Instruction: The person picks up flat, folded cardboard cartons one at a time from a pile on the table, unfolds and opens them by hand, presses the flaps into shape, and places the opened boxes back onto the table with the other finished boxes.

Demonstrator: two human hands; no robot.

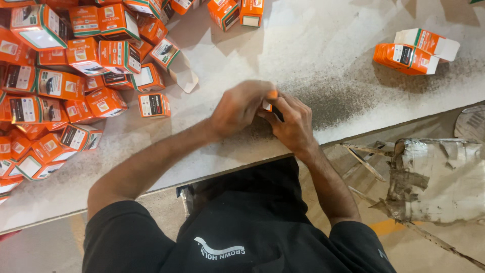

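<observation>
Left hand (237, 107): closed around small orange-and-white cardboard box (269, 100), mostly hidden.
Right hand (292, 121): fingers pinched on same box.
Box position: held just above grey dusty tabletop (313, 45), centre.
Surroundings: heap of orange cartons (65, 76) at left.

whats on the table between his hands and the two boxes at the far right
Nothing but bare table with dark dust between the hands and the two boxes, in the head view.

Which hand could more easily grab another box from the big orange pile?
Probably the left hand: the pile lies on its side. The right hand is farther, and both pinch a small box.
</observation>
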